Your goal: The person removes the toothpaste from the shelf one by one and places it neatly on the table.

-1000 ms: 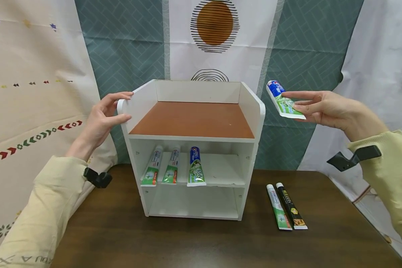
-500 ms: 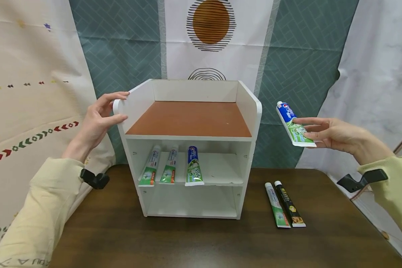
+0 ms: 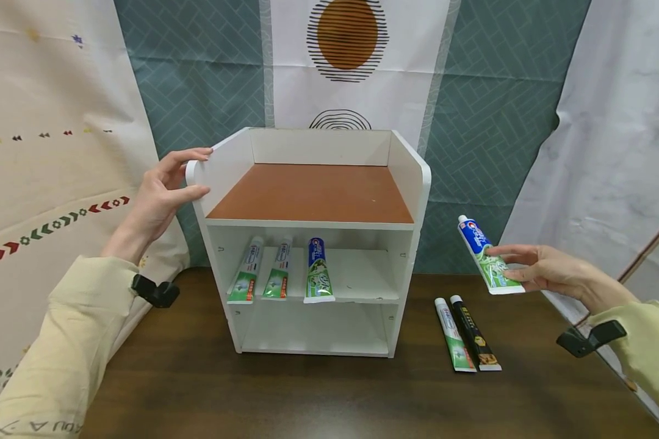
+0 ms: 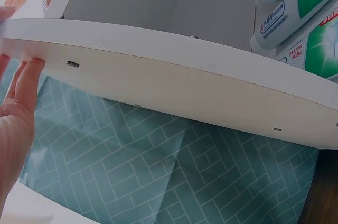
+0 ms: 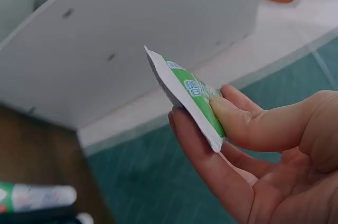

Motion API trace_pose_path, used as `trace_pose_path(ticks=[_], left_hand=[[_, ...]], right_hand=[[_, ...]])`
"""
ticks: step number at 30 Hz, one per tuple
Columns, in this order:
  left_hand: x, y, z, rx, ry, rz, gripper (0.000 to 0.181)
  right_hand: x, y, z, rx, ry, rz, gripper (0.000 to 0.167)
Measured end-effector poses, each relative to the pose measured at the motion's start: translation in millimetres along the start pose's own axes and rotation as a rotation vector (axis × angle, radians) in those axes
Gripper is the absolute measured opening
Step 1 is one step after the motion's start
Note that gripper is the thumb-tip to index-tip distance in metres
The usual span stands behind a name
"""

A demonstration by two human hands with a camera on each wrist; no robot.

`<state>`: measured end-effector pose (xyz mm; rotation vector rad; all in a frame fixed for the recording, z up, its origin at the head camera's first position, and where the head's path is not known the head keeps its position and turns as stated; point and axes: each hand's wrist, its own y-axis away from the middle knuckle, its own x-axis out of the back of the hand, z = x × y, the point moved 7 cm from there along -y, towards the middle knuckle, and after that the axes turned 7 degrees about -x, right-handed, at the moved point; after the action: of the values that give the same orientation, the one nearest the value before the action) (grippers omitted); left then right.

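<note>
At the right, my right hand pinches a blue, green and white toothpaste tube near its flat end. Cap up and tilted left, the tube hangs above the table; in the right wrist view its crimped edge lies between thumb and fingers. My left hand grips the left side panel of a white shelf unit, thumb on one side and fingers over the edge. On the middle shelf lie two green-and-white toothpaste tubes and one blue-and-green toothpaste tube.
Right of the unit, a green-and-white toothpaste tube and a black toothpaste tube lie side by side on the dark wooden table. The unit has a brown top board. Patterned cloths hang behind.
My right hand has moved down and slightly right with the toothpaste tube, from beside the unit's top to just above the table tubes. The left hand keeps its grip on the panel.
</note>
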<state>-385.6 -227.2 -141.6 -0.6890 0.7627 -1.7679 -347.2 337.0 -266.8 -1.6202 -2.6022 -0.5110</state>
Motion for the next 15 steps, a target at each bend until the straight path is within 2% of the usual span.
trace_pose_path(ticks=[4,9,15], left_hand=[[-0.1,-1.4,1.1,-0.003,0.014,-0.006,0.044],[-0.9,-3.0,0.9,0.004,0.037,-0.008,0.043],[-1.3,-1.5,0.1,0.009,0.019,-0.001,0.043]], right_hand=[[-1,-2.7,25,-0.024,0.010,-0.008,0.040],[3,-4.2,45,-0.020,0.001,-0.026,0.039],[10,-4.2,69,-0.003,0.078,-0.028,0.038]])
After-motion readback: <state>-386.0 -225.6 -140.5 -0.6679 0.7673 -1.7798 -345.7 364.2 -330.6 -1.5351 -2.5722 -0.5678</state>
